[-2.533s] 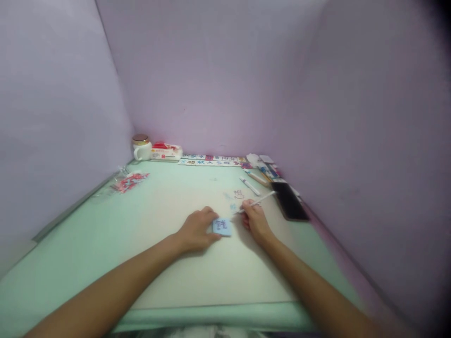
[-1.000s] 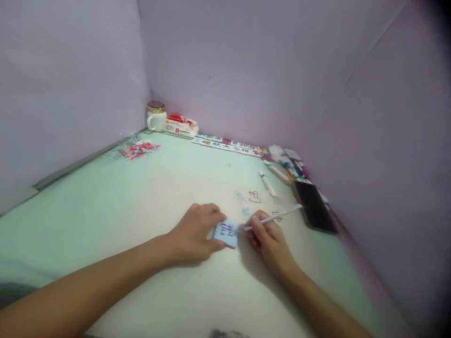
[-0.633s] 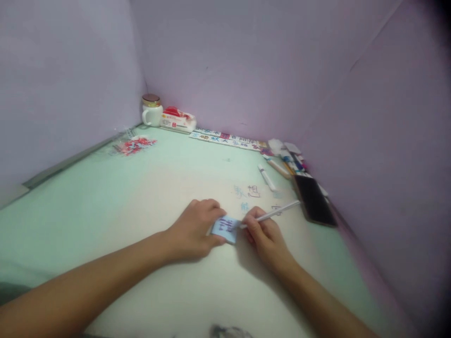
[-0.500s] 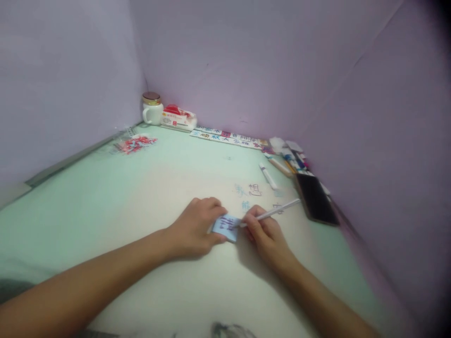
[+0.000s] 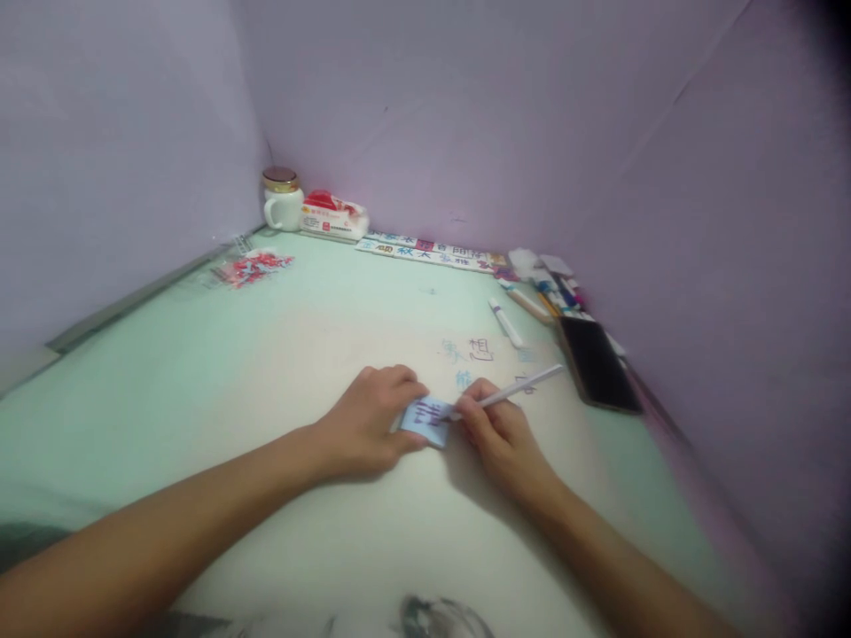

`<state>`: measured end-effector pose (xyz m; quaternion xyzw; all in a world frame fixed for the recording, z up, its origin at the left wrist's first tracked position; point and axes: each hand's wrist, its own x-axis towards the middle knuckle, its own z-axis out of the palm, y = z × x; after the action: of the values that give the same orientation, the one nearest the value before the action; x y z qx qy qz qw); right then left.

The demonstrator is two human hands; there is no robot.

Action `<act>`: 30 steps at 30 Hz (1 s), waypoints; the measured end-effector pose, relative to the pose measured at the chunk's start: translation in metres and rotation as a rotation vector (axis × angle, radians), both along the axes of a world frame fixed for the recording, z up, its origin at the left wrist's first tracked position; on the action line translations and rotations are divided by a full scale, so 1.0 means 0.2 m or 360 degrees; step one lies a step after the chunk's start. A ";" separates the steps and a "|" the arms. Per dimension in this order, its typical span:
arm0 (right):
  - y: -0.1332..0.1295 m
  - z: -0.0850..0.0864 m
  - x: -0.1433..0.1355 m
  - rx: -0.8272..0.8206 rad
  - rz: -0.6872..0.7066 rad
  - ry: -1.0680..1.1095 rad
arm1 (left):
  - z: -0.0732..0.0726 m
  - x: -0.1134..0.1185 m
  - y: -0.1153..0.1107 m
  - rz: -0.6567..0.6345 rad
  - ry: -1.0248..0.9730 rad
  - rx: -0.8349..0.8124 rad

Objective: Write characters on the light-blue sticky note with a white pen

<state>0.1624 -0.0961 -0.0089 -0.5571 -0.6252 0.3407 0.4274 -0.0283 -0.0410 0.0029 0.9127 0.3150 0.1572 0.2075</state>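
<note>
Lilac walls (image 5: pixel 425 115), green table (image 5: pixel 152 372) under blue card (image 5: pixel 426 423).

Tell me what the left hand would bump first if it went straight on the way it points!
Holding the light-blue square with purple marks, the left hand would probably meet the slim white pen in the right hand first; depth is unclear.
</note>
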 end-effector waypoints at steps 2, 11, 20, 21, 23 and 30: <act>0.00 0.00 0.00 -0.0001 0.0001 -0.0005 | 0.00 0.00 0.00 -0.0004 0.0002 0.0002; 0.00 0.00 0.00 0.0038 0.0002 -0.0038 | 0.00 0.00 0.00 -0.0001 -0.0002 -0.0002; 0.00 0.00 0.00 0.0041 0.0018 -0.0081 | 0.00 0.00 0.00 -0.0019 -0.0006 0.0015; 0.00 0.00 0.00 0.0039 0.0023 -0.0093 | 0.00 0.00 0.00 -0.0020 -0.0007 0.0016; 0.00 -0.01 0.01 0.0032 0.0038 -0.0108 | 0.00 0.00 0.01 -0.0021 -0.0011 0.0017; 0.01 0.00 0.02 0.0026 0.0099 -0.0120 | 0.01 0.00 0.00 -0.0024 -0.0027 -0.0013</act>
<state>0.1657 -0.0932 -0.0092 -0.5464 -0.6607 0.3274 0.3971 -0.0282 -0.0403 0.0041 0.9128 0.3071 0.1621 0.2150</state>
